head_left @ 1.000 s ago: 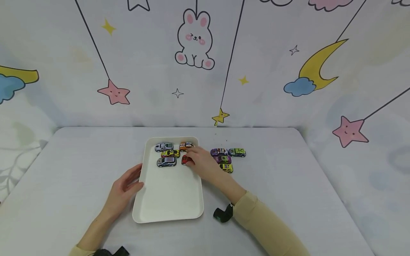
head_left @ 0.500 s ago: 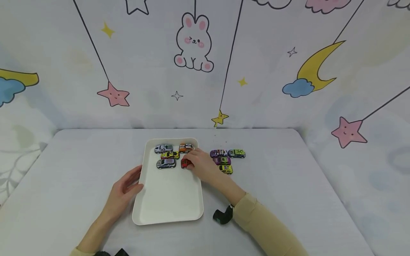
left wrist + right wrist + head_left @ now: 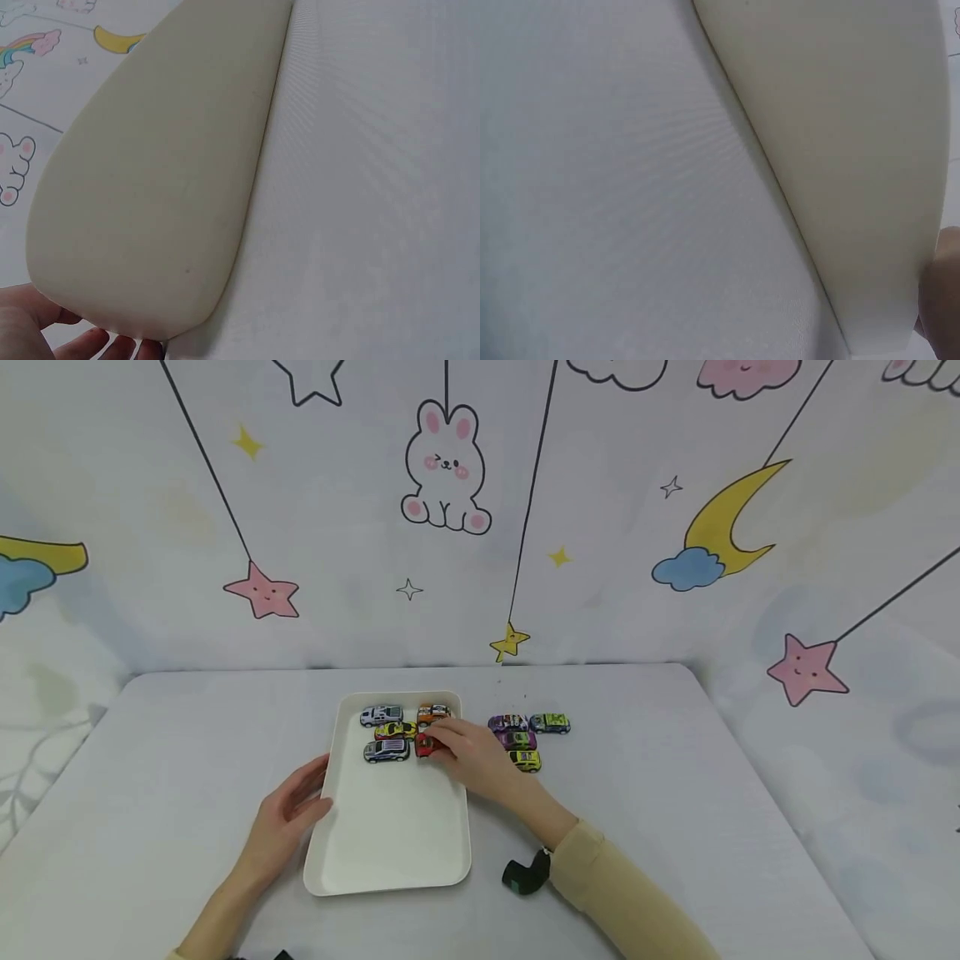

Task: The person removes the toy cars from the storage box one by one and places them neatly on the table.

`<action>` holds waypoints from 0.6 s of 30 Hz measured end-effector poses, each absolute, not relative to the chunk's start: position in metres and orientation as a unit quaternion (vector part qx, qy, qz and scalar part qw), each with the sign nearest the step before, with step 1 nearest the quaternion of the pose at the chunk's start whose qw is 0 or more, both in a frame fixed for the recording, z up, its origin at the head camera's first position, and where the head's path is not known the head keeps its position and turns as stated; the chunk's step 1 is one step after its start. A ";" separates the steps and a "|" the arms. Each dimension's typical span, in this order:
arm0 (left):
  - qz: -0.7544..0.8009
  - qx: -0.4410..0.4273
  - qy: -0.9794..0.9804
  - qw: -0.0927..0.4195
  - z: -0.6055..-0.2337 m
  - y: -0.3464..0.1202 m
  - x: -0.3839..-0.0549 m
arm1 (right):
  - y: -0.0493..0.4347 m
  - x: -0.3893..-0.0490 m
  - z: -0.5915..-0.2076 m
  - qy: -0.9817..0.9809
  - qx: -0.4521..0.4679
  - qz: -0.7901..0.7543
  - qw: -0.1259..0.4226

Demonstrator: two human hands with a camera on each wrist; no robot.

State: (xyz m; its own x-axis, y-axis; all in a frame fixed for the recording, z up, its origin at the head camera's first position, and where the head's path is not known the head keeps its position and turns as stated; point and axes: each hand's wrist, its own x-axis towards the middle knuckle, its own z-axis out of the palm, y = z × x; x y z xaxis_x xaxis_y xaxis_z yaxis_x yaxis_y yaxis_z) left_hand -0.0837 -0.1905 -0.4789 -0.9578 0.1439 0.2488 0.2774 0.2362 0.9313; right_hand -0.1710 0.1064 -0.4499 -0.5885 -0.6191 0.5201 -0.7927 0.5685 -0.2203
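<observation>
A red toy car (image 3: 422,745) stands in the white tray (image 3: 386,843), pinched by the fingertips of my right hand (image 3: 476,760), which covers part of it. Close to its left is a grey toy car (image 3: 387,750). A yellow toy car (image 3: 395,731), a silver one (image 3: 381,716) and an orange one (image 3: 432,713) are also in the tray's far end. My left hand (image 3: 283,814) rests against the tray's left side, its thumb at the rim and its fingers along the outer wall. The wrist views show mostly the tray's outer wall (image 3: 150,187).
Right of the tray on the white table (image 3: 637,827) lie more toy cars: a purple-and-white one (image 3: 508,723), a green one (image 3: 550,723), a purple-and-green one (image 3: 516,741) and a yellow one (image 3: 527,762). A patterned backdrop (image 3: 337,527) stands behind.
My right hand has slid the red car slightly left, up to the grey car. The left hand stays at the tray's side. The head view has tilted a little upward.
</observation>
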 end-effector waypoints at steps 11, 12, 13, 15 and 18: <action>-0.605 -0.134 -0.783 0.055 -0.479 -0.188 -0.083 | 0.117 -0.162 -0.445 -0.824 0.373 0.326 0.274; -0.605 -0.136 -0.783 0.056 -0.479 -0.189 -0.083 | 0.119 -0.162 -0.445 -0.823 0.367 0.333 0.277; -0.605 -0.137 -0.782 0.057 -0.480 -0.189 -0.083 | 0.121 -0.162 -0.445 -0.824 0.362 0.336 0.279; -0.605 -0.138 -0.782 0.059 -0.480 -0.190 -0.084 | 0.126 -0.162 -0.446 -0.824 0.353 0.341 0.283; -0.605 -0.138 -0.782 0.059 -0.479 -0.191 -0.084 | 0.136 -0.161 -0.449 -0.818 0.347 0.357 0.288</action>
State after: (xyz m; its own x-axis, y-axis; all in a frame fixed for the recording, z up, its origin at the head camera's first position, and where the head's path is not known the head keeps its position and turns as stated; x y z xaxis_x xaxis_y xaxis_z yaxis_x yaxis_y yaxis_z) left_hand -0.0843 -0.1908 -0.4788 -0.9549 0.1442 0.2596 0.2876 0.2305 0.9296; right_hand -0.1608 0.1356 -0.4493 -0.5931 -0.3624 0.7190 -0.7737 0.5037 -0.3843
